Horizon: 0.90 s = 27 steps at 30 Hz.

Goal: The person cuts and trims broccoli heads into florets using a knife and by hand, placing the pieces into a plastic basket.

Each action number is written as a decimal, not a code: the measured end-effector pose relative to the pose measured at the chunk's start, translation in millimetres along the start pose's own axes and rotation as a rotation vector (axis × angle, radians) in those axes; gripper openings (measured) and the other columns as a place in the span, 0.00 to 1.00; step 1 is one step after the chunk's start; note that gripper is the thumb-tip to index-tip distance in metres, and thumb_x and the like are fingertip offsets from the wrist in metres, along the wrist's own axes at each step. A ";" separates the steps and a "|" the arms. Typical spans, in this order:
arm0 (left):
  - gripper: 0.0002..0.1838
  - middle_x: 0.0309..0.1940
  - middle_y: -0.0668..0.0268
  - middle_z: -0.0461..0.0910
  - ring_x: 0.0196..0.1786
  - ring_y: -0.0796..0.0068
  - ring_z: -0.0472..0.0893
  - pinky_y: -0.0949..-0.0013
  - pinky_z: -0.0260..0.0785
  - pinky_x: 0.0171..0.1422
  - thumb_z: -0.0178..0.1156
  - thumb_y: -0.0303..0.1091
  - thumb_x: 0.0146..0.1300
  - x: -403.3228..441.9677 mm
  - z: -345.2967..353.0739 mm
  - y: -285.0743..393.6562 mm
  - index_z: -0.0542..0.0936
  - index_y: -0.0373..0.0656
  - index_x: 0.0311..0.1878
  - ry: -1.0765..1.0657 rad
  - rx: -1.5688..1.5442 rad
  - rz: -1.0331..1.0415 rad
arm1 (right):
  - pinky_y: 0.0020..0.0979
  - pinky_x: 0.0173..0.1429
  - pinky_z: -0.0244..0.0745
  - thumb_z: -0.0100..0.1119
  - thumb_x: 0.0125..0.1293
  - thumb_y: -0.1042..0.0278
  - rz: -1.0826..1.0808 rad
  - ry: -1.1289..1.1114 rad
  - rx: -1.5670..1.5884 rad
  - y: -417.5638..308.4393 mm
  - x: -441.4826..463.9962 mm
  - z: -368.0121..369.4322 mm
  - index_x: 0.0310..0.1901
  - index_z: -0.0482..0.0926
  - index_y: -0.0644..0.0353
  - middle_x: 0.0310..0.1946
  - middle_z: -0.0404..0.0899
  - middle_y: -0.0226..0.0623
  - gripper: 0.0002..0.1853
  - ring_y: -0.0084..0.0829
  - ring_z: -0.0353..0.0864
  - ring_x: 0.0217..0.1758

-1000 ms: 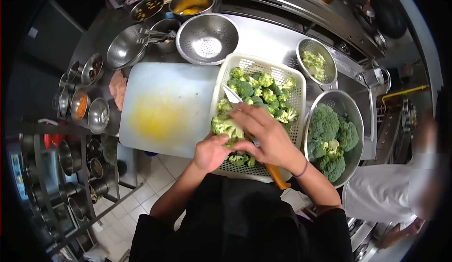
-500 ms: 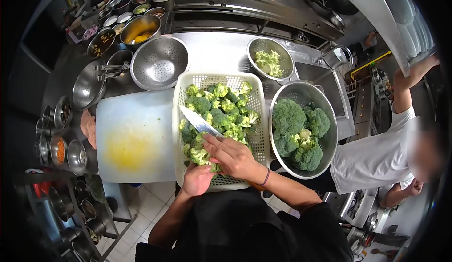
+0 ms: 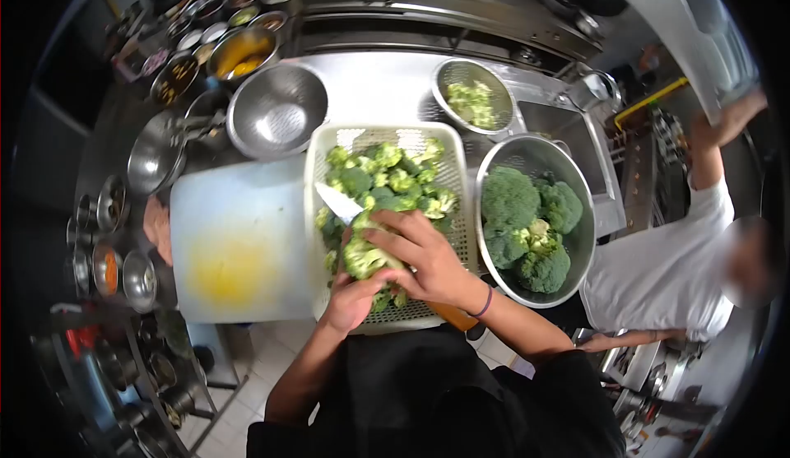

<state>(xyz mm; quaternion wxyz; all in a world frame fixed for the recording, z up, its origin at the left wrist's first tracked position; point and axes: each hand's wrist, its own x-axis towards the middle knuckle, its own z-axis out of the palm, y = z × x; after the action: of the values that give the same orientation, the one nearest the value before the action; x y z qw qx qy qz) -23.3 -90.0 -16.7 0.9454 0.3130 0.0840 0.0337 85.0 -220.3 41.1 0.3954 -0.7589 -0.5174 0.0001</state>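
My left hand (image 3: 352, 303) is closed around a pale green broccoli piece (image 3: 364, 256) above the near part of a white plastic basket (image 3: 316, 141). My right hand (image 3: 428, 256) grips a knife (image 3: 337, 204), and its fingers also rest against the broccoli piece. The blade's tip points to the far left, over the basket. An orange handle end (image 3: 451, 316) shows below my right wrist. Cut broccoli florets (image 3: 387, 180) fill much of the basket beneath my hands.
A white cutting board (image 3: 239, 236) with a yellow stain lies left. Whole broccoli heads (image 3: 510, 197) sit in a metal colander (image 3: 583, 248) at right; a smaller colander (image 3: 444, 116) holds pale trimmings. An empty colander (image 3: 277, 111) stands far left. A person (image 3: 658, 269) is at the right.
The right hand has shifted slightly up and right, with its fingers now over the broccoli piece. The knife has turned a little and more of its blade is hidden. The nearby person's lower arm has moved.
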 end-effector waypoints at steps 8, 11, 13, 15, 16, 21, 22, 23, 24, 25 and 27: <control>0.53 0.68 0.66 0.62 0.68 0.70 0.67 0.66 0.62 0.69 0.53 0.17 0.49 9.8 -17.8 -19.4 0.44 0.50 0.80 -0.019 0.027 -0.075 | 0.38 0.45 0.75 0.59 0.67 0.63 -0.014 0.087 0.053 30.7 -12.9 26.7 0.44 0.82 0.62 0.46 0.80 0.48 0.11 0.44 0.78 0.40; 0.54 0.70 0.65 0.61 0.72 0.69 0.63 0.67 0.57 0.73 0.54 0.16 0.45 5.2 -19.5 -33.3 0.46 0.47 0.80 -0.020 -0.043 -0.074 | 0.36 0.43 0.76 0.54 0.72 0.65 0.019 0.101 0.069 32.1 -17.0 27.4 0.36 0.83 0.63 0.40 0.81 0.46 0.12 0.40 0.81 0.40; 0.54 0.71 0.63 0.61 0.72 0.68 0.63 0.64 0.55 0.75 0.55 0.18 0.46 7.7 -18.0 -31.8 0.45 0.46 0.80 -0.034 -0.120 -0.049 | 0.35 0.43 0.76 0.54 0.73 0.65 -0.003 0.093 0.103 26.3 -9.3 20.3 0.36 0.83 0.64 0.40 0.80 0.46 0.13 0.41 0.81 0.40; 0.54 0.70 0.61 0.62 0.72 0.65 0.63 0.61 0.54 0.76 0.57 0.21 0.46 13.6 -16.8 -29.7 0.46 0.45 0.79 -0.025 -0.136 -0.088 | 0.34 0.45 0.74 0.55 0.72 0.65 0.091 0.121 0.174 25.2 -5.3 18.9 0.37 0.83 0.65 0.40 0.80 0.44 0.12 0.39 0.80 0.42; 0.52 0.69 0.61 0.63 0.72 0.65 0.63 0.61 0.55 0.76 0.57 0.22 0.47 18.9 -21.4 -32.3 0.47 0.45 0.79 -0.050 -0.171 -0.113 | 0.34 0.45 0.74 0.57 0.69 0.69 0.154 0.229 0.191 28.8 -3.6 22.7 0.38 0.83 0.65 0.39 0.79 0.43 0.09 0.38 0.79 0.42; 0.49 0.68 0.63 0.65 0.71 0.66 0.64 0.60 0.54 0.76 0.57 0.24 0.52 34.6 -16.1 -28.4 0.48 0.45 0.79 -0.114 -0.272 -0.199 | 0.27 0.38 0.65 0.58 0.71 0.66 0.401 0.459 0.390 37.2 18.5 15.0 0.38 0.84 0.65 0.30 0.73 0.32 0.11 0.25 0.70 0.33; 0.50 0.69 0.62 0.64 0.71 0.66 0.64 0.60 0.54 0.76 0.58 0.25 0.53 35.7 -10.7 -23.8 0.47 0.45 0.79 -0.113 -0.204 -0.169 | 0.25 0.33 0.62 0.57 0.73 0.61 0.478 0.437 0.450 43.0 18.6 12.3 0.36 0.83 0.63 0.26 0.72 0.29 0.14 0.20 0.68 0.28; 0.50 0.69 0.62 0.64 0.71 0.66 0.64 0.60 0.54 0.76 0.58 0.25 0.53 37.1 -7.4 -22.8 0.47 0.45 0.79 -0.120 -0.209 -0.168 | 0.25 0.33 0.62 0.57 0.73 0.61 0.474 0.437 0.442 48.2 18.8 6.9 0.36 0.83 0.63 0.26 0.72 0.29 0.14 0.20 0.68 0.28; 0.50 0.70 0.62 0.64 0.71 0.66 0.64 0.60 0.55 0.76 0.58 0.25 0.53 37.9 -5.4 -21.9 0.47 0.45 0.79 -0.135 -0.150 -0.145 | 0.23 0.29 0.56 0.54 0.75 0.59 0.521 0.484 0.626 53.5 20.0 0.8 0.36 0.81 0.63 0.24 0.69 0.25 0.16 0.18 0.63 0.24; 0.50 0.70 0.61 0.63 0.71 0.65 0.64 0.60 0.55 0.75 0.59 0.25 0.53 37.2 -5.5 -21.6 0.47 0.44 0.79 -0.145 -0.090 -0.123 | 0.21 0.24 0.50 0.51 0.77 0.57 0.567 0.528 0.816 58.9 22.0 -6.6 0.36 0.80 0.63 0.22 0.67 0.22 0.18 0.15 0.58 0.20; 0.47 0.70 0.60 0.63 0.71 0.63 0.66 0.60 0.56 0.76 0.59 0.25 0.54 33.8 -14.5 -21.3 0.49 0.44 0.78 -0.123 -0.068 -0.098 | 0.22 0.22 0.48 0.54 0.75 0.54 0.578 0.774 0.625 82.1 43.7 -52.7 0.36 0.79 0.60 0.19 0.66 0.22 0.17 0.16 0.58 0.19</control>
<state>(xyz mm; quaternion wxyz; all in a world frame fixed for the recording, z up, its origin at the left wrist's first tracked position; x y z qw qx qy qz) 7.6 -94.7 -45.5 0.9594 0.2777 0.0396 -0.0292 191.3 -230.1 46.0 0.7454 -0.6613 -0.0823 -0.0166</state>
